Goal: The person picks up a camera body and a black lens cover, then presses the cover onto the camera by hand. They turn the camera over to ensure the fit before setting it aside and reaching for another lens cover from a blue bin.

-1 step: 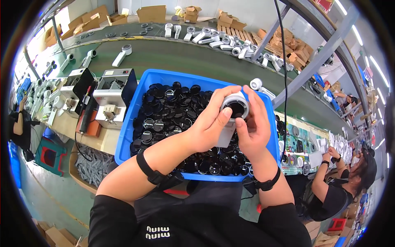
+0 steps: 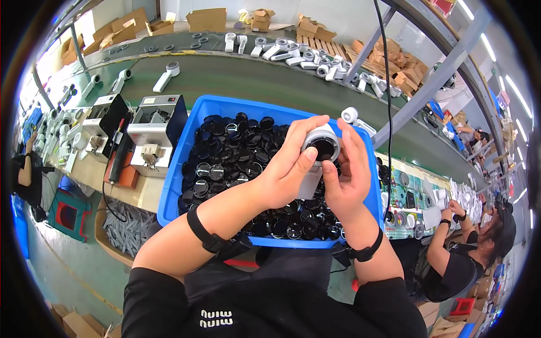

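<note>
Both hands hold a white-and-grey handheld device (image 2: 309, 187) above a blue bin (image 2: 179, 163). It has a round head with a dark opening facing up, and its flat handle points down toward me. My left hand (image 2: 286, 166) wraps the left side of the head, with the thumb on the rim. My right hand (image 2: 348, 183) cups the right side, its thumb at the lower rim and its fingers upright. Beneath the hands, many glossy black discs (image 2: 242, 155) fill the bin. Whether a disc sits inside the head's dark opening is unclear.
Beyond the bin runs a green conveyor belt (image 2: 236, 76) bearing several similar devices (image 2: 293, 52). Two small machines (image 2: 155, 132) stand on the left bench. A black cable (image 2: 389, 112) hangs by a metal post (image 2: 420, 90). At right, a co-worker (image 2: 462, 253) handles parts.
</note>
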Available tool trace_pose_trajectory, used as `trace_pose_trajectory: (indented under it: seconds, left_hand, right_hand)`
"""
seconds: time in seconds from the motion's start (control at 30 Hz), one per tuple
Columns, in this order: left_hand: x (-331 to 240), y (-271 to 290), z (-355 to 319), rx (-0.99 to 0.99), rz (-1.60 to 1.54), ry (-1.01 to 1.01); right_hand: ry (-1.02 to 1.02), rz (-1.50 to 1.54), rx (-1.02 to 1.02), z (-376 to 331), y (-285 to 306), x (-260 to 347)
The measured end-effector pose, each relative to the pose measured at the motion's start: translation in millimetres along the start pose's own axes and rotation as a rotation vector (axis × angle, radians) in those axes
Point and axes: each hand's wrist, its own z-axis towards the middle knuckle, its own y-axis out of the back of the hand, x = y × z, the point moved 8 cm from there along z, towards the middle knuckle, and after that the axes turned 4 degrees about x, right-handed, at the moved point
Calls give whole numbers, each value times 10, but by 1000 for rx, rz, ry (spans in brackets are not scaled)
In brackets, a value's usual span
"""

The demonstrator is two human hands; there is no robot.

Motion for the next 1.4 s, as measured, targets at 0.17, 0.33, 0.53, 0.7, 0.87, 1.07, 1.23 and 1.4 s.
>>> trace_pose_trajectory:
  seconds: [0.17, 0.33, 0.53, 0.7, 0.87, 1.07, 1.23, 1.4]
  left_hand:
    - [-164, 70, -22, -95, 289, -136]
    - [-297, -5, -62, -89, 469, -315]
    - [-455, -111, -166, -55, 523, -600]
    - [-587, -178, -221, -82, 422, -693]
    - [-532, -148, -180, 6, -38, -411]
    - [-496, -218, -117, 49, -455, -132]
    - [-420, -191, -169, 7, -351, 244]
    - [-440, -167, -148, 108, -263, -67]
  right_hand:
    - [147, -244, 30, -54, -85, 177]
    - [13, 90, -87, -152, -62, 201]
    - [-33, 579, -32, -211, 38, 161]
    - [60, 541, 23, -155, 109, 328]
    - [151, 527, 47, -174, 130, 375]
    - [249, 540, 33, -189, 139, 464]
    - [140, 450, 29, -190, 159, 492]
    - [257, 272, 47, -182, 180, 679]
